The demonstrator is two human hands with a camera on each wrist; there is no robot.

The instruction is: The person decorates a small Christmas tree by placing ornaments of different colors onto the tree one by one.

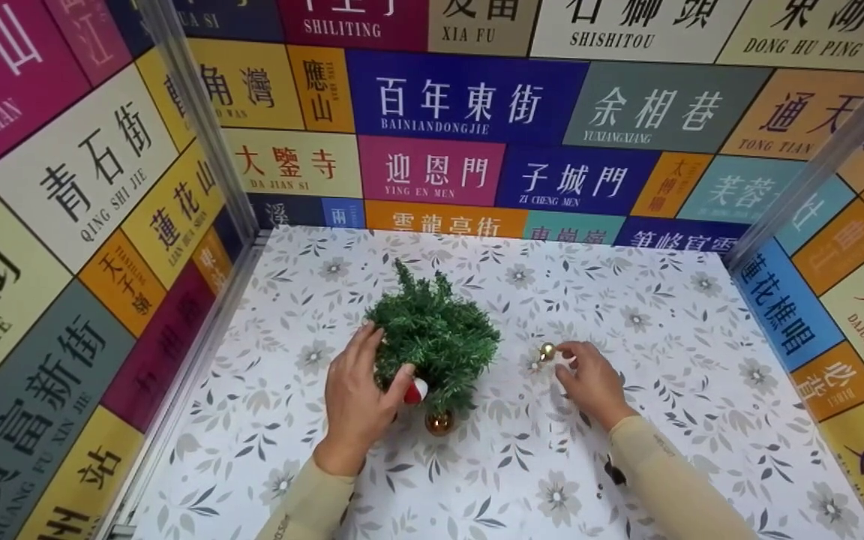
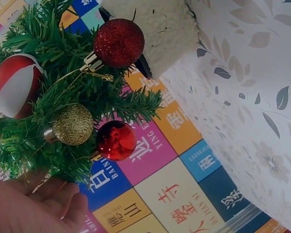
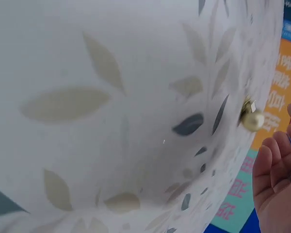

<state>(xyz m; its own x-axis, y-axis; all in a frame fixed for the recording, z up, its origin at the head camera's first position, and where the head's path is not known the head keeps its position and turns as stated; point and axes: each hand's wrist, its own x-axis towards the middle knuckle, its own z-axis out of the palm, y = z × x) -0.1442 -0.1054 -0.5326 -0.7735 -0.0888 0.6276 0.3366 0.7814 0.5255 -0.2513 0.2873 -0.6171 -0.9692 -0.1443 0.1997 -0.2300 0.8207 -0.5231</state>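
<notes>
A small artificial Christmas tree (image 1: 436,337) is on the table. My left hand (image 1: 361,382) rests against its left side, fingers at the branches and thumb beside a red-and-white ball (image 1: 415,391). The left wrist view shows a glittery red ball (image 2: 119,42), a glittery gold ball (image 2: 72,124) and a shiny red ball (image 2: 116,141) among the branches. A copper-coloured ball (image 1: 439,423) shows at the tree's near side. To the tree's right, my right hand (image 1: 589,379) is beside a small gold ball (image 3: 252,120); in the right wrist view its loosely bent fingers are apart from the ball.
The table has a white cloth (image 1: 649,315) with a grey leaf-and-flower print. Panels with street names (image 1: 462,97) stand at the back and both sides. Pale fleecy material (image 2: 167,41) is around the tree's base.
</notes>
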